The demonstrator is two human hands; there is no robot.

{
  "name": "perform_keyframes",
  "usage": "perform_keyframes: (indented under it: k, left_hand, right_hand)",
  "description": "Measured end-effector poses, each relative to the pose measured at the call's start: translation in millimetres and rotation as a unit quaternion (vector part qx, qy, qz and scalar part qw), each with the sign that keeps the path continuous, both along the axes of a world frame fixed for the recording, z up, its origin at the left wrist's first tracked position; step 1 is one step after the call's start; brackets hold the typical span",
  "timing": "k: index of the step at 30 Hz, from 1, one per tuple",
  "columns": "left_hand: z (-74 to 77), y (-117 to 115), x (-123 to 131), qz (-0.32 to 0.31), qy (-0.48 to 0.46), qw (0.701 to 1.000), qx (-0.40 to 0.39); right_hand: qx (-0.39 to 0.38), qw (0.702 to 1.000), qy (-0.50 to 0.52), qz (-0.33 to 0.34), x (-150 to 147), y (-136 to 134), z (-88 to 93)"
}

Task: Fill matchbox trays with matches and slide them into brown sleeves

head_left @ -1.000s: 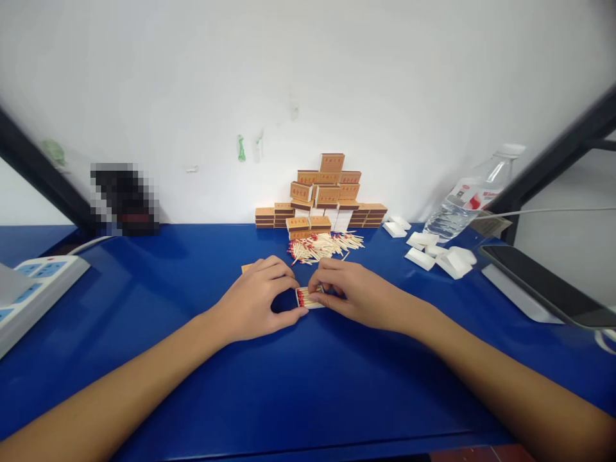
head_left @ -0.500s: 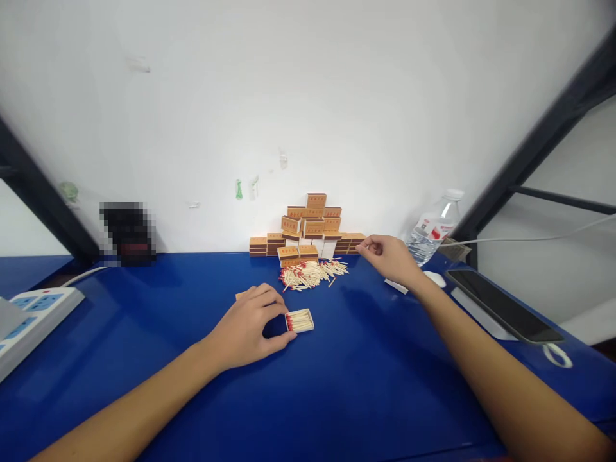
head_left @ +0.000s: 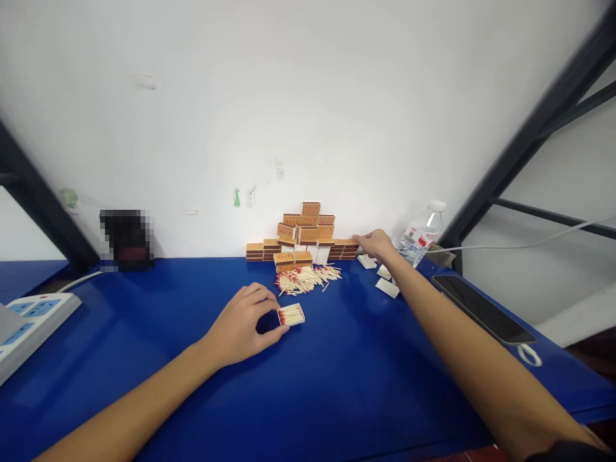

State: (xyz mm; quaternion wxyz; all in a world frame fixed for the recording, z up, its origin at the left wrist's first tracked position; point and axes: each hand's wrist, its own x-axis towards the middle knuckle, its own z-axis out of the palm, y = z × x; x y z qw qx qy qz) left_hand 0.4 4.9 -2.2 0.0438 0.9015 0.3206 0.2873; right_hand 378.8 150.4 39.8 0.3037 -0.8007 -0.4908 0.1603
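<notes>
Cardboard match tray (head_left: 291, 314) steadied before the matchbox stack (head_left: 308, 234).
Left hand (head_left: 240, 324) pinches it; right hand (head_left: 378, 244) touches the stack's right end, grip unclear; lifting a box calls for a light pinch.

A big white wall (head_left: 308, 96) is standing behind a shiny blue table (head_left: 337, 398). Black bars (head_left: 529, 135) are leaning up at both sides. Soft light is shining on the wall and the table top.

A power strip (head_left: 29, 321) lies far left; a water bottle (head_left: 421, 234) and phone (head_left: 481, 308) sit right.
</notes>
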Motion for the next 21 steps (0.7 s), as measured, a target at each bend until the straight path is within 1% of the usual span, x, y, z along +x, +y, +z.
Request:
perform_keyframes:
  k: [4,7,9,11,13,15,17,18,19,21]
  left_hand:
    - [-1.7,2,1,0.010,0.007,1.000,0.010]
    - [-5.1,2,2,0.018,0.007,1.000,0.012]
    - [-6.8,2,3,0.023,0.003,1.000,0.011]
    - [-7.1,2,2,0.021,0.003,1.000,0.008]
    - [-5.8,3,2,0.022,0.000,1.000,0.014]
    - [-3.5,4,1,0.030,-0.013,0.999,0.029]
    - [-1.1,4,1,0.037,-0.029,0.998,0.043]
    - [0.0,4,1,0.038,-0.035,0.997,0.048]
    - [0.8,4,1,0.041,-0.040,0.997,0.052]
    - [1.6,3,1,0.049,-0.049,0.996,0.059]
  right_hand:
    - [-0.033,0.998,0.046,-0.005,-2,1,2.0]
    - [-0.034,0.996,0.080,-0.004,-5,-3,5.7]
    - [-0.009,0.996,0.088,-0.013,-5,-9,12.0]
    - [0.035,0.995,0.085,-0.024,-3,-20,20.6]
    - [0.090,0.993,0.074,-0.032,-2,-37,27.9]
    - [0.147,0.987,0.064,-0.020,-8,-58,29.8]
    - [0.177,0.981,0.072,0.024,-24,-82,24.0]
    - [0.175,0.979,0.082,0.059,-35,-94,18.5]
    - [0.165,0.975,0.102,0.107,-48,-105,11.8]
    - [0.136,0.940,0.180,0.255,-74,-123,-2.6]
